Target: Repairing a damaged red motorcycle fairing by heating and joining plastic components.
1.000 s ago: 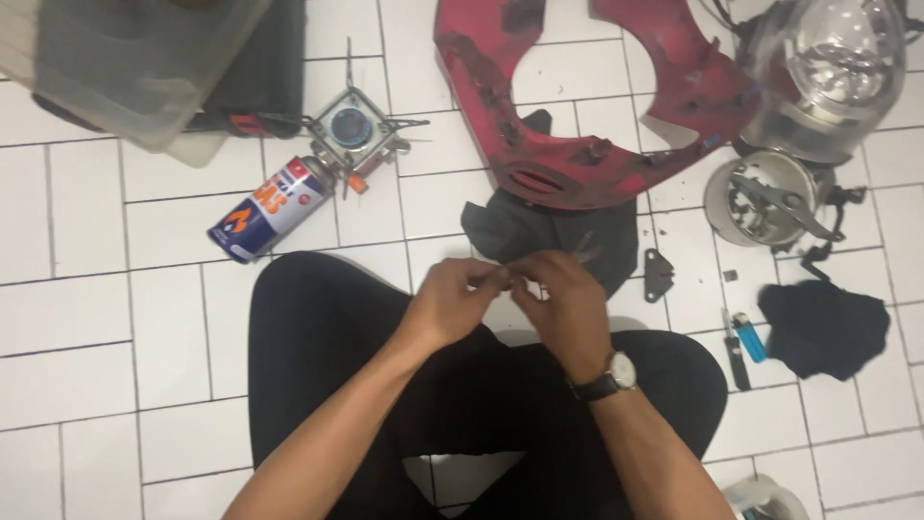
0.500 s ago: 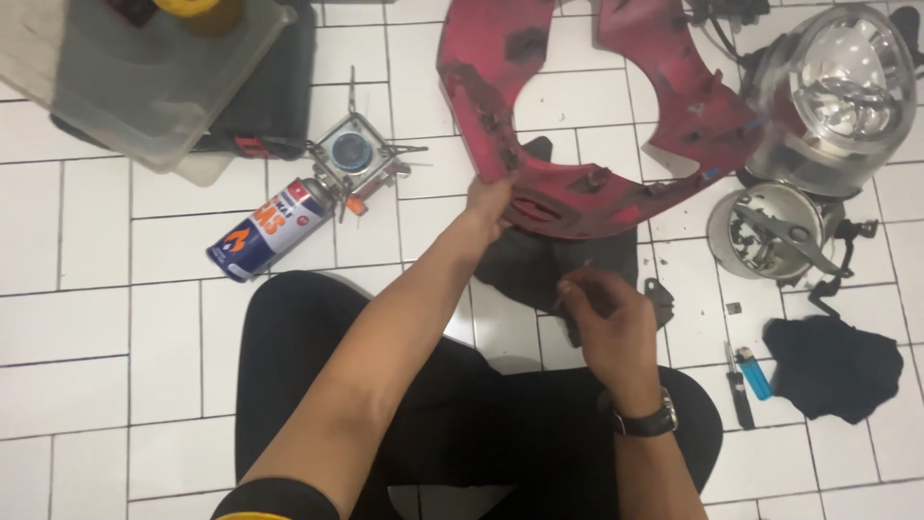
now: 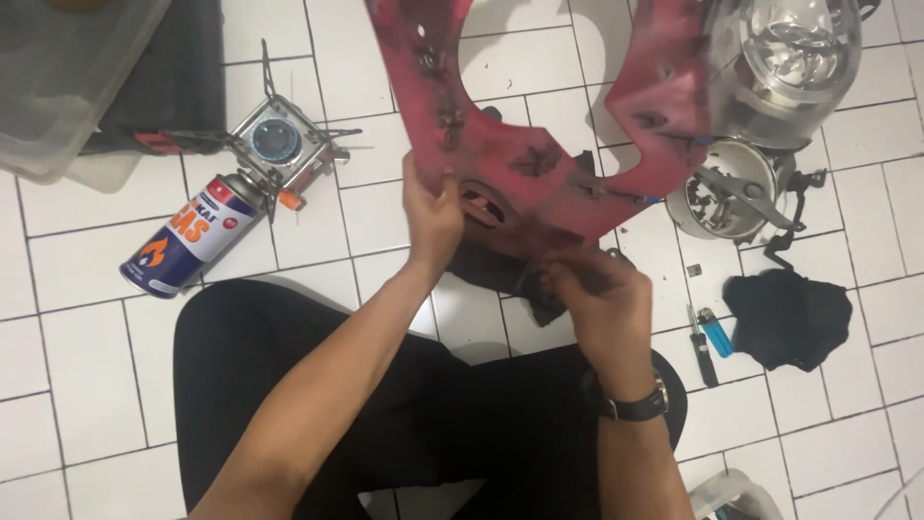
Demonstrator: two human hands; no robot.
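As you sit on the white tiled floor (image 3: 77,289), your left hand (image 3: 433,214) grips the red fairing panel (image 3: 539,164), fingers closed on its edge, your right hand (image 3: 597,299) pinches its lower rim, 1 gas canister (image 3: 191,237) near the floor's left edge.

1. We sit cross-legged, black-trousered knees spread wide at the bottom of the view.
2. Our left arm runs bare from the lower left up toward the centre, elbow nearly straight.
3. Our left hand (image 3: 435,214) is raised, its fingers curled in a firm pinch with the thumb on top.
4. Our right forearm rises from the lower edge, a dark watch on the wrist.
5. Our right hand (image 3: 599,300) sits lower, fingers bent inward and closed.
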